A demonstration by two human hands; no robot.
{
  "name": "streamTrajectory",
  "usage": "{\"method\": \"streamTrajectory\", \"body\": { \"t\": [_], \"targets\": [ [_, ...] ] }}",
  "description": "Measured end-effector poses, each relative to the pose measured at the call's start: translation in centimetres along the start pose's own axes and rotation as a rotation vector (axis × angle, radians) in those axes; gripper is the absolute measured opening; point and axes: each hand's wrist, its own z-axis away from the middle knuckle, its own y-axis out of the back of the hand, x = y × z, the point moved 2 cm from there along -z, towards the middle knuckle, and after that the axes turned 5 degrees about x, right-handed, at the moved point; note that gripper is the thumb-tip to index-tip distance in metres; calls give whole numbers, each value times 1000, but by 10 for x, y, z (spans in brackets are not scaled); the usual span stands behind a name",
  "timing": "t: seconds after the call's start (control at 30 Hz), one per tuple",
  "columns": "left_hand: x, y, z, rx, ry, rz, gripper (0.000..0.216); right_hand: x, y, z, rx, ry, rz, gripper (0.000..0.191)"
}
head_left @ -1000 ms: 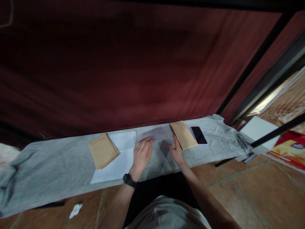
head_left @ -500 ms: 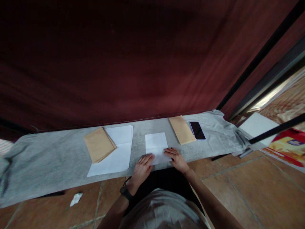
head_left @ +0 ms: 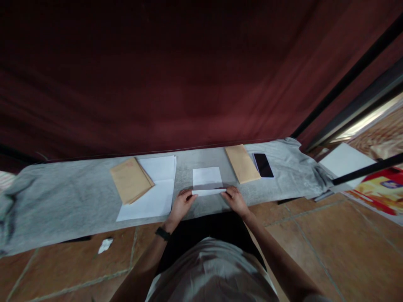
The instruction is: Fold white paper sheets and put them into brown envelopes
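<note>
Left hand and right hand are pinching the white paper at either end of its raised near flap, right there on the grey cloth! From the paper: brown paper at two o'clock, phone just beyond; at nine, brown envelopes overlapping larger white sheets.

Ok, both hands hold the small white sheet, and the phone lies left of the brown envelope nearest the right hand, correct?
Not left: the head view shows the phone right of that brown envelope. The left hand and right hand do hold the small white sheet.
</note>
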Motion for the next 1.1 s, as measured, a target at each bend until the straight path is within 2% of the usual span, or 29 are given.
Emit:
{"method": "streamTrajectory", "body": {
  "t": [0.2,0.37,0.77,1.1],
  "targets": [
    [10,-7,-17,67,216,4,28,-6,-11,-18,94,-172,64,26],
    [19,-10,-31,80,265,-188,28,-12,-20,-28,156,-294,196,39],
    [31,-14,-64,-15,426,-542,34,-13,-26,-55,136,-324,407,41],
    [28,-24,-74,41,417,-623,42,-12,-28,-70,159,-282,432,38]
  ]
}}
